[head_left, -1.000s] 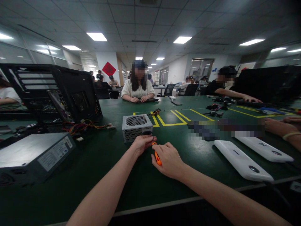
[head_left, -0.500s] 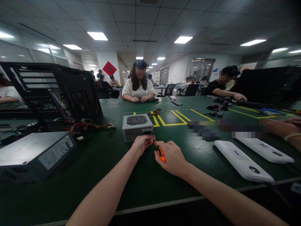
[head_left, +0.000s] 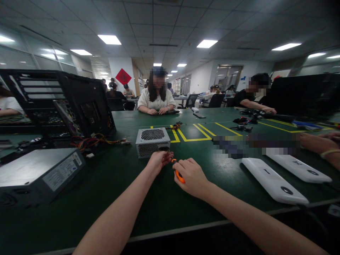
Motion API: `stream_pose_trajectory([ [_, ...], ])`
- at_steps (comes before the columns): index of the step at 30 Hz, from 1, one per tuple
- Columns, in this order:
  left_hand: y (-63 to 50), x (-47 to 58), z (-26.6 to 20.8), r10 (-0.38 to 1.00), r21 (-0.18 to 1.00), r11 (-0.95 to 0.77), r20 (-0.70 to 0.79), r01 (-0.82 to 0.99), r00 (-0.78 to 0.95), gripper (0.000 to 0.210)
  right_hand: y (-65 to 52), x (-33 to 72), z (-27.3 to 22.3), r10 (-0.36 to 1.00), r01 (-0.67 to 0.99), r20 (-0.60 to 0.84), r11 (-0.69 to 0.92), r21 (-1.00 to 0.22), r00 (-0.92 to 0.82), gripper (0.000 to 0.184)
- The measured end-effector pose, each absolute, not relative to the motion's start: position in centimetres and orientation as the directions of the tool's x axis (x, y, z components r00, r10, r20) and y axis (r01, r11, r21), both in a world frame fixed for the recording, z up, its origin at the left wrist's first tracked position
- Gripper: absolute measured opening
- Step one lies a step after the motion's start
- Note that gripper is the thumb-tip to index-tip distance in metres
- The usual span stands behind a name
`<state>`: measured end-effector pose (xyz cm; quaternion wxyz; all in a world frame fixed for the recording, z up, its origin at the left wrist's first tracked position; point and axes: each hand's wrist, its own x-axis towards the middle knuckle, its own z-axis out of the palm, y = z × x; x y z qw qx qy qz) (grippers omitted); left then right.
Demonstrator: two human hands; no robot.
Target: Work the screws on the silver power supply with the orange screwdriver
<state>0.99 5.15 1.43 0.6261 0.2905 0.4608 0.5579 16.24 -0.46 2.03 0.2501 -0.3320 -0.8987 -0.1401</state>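
Observation:
A grey computer power supply (head_left: pixel 150 148) with a honeycomb grille on top stands upright on the table before me. My left hand (head_left: pixel 158 161) is at its near right corner, just below the dark socket, fingers curled together by the screwdriver's shaft. Whatever those fingers pinch is hidden. In my right hand (head_left: pixel 191 177) is a screwdriver (head_left: pixel 180 176) with an orange and black handle, its fingers wrapped around the grip. The thin shaft slants up and left to the power supply's near right corner. I cannot tell what the tip touches.
Left lies a larger power supply (head_left: pixel 39 173), with an open black computer case (head_left: pixel 90 106) and loose cables (head_left: pixel 98 140) behind it. Two white devices (head_left: pixel 273 180) lie at right. A person (head_left: pixel 156 97) sits opposite; another person's hand (head_left: pixel 318 143) is at the right edge.
The power supply sits slightly farther left in view. My right hand and the screwdriver have shifted a little left, and the handle's tilt has changed slightly. My left hand stays by the corner.

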Motion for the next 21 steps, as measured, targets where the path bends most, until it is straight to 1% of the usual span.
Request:
stream_pose_trajectory([
  [3,5.15,0.98,1.29,0.971,0.890,0.200,-0.235,-0.410,-0.036,0.006,-0.58,16.13,2.11,0.505,0.655,0.519,0.741,0.148,-0.689,0.008],
  [4,5.15,0.97,1.23,0.973,0.894,0.195,-0.228,-0.403,-0.033,0.005,-0.59,16.07,2.11,0.510,0.658,0.521,0.740,0.141,-0.685,0.008],
  [8,5.22,0.99,1.05,0.977,0.908,0.183,-0.210,-0.376,-0.032,0.001,-0.52,15.87,1.87,0.551,0.682,0.538,0.728,0.063,-0.638,0.021],
  [11,5.27,1.05,1.04,0.975,0.911,0.192,-0.220,-0.366,-0.037,0.003,-0.47,15.88,1.69,0.556,0.682,0.532,0.729,0.057,-0.639,0.015],
  [14,5.22,1.07,1.13,0.973,0.910,0.200,-0.229,-0.364,-0.038,0.005,-0.56,15.96,1.81,0.527,0.662,0.515,0.741,0.111,-0.676,0.009],
  [16,5.13,1.05,1.22,0.973,0.910,0.199,-0.228,-0.364,-0.038,0.006,-0.65,15.95,1.98,0.520,0.660,0.516,0.741,0.123,-0.681,0.010],
  [19,5.00,1.00,1.36,0.974,0.913,0.195,-0.223,-0.359,-0.037,0.006,-0.72,15.82,2.12,0.556,0.677,0.534,0.734,0.043,-0.637,0.022],
  [21,4.95,1.00,1.46,0.975,0.914,0.195,-0.220,-0.354,-0.032,0.005,-0.72,15.75,2.11,0.581,0.686,0.536,0.727,-0.005,-0.612,0.022],
])
